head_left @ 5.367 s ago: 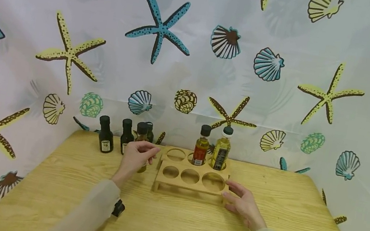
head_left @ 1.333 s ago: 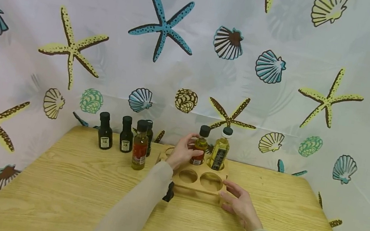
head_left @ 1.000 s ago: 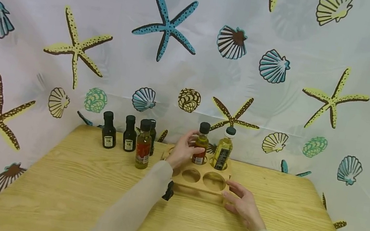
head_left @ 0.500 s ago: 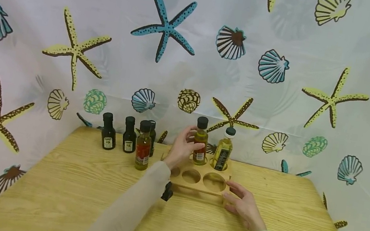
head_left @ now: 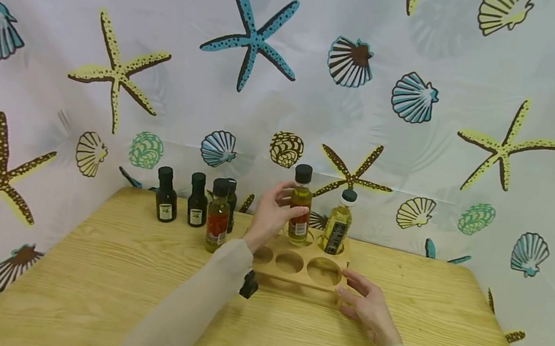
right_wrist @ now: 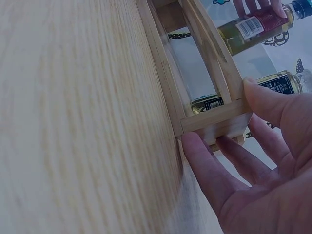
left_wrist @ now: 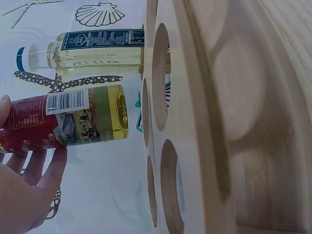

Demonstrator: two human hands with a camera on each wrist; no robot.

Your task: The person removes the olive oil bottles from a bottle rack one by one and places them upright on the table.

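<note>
My left hand (head_left: 271,212) grips an oil bottle (left_wrist: 63,117) with a red label and black cap. In the left wrist view its base hangs just above the wooden bottle rack (head_left: 269,268), clear of the round holes. My right hand (head_left: 369,308) has its fingertips against the rack's right end (right_wrist: 222,124), fingers spread and fairly straight. Beside the held bottle, a pale yellow oil bottle (head_left: 338,223) with a dark cap and black label stands in a back-row hole. The front-row holes hold nothing.
Left of the rack, another red-labelled oil bottle (head_left: 217,221) stands on the wooden table (head_left: 276,344). Near it are two dark bottles (head_left: 166,197) and a third dark bottle (head_left: 231,202), partly hidden. A shell-patterned curtain (head_left: 267,104) rises behind the table.
The second red-labelled bottle was put down on the table left of the rack. My left hand then took the one in the back row and has raised it. My right hand stays at the rack.
</note>
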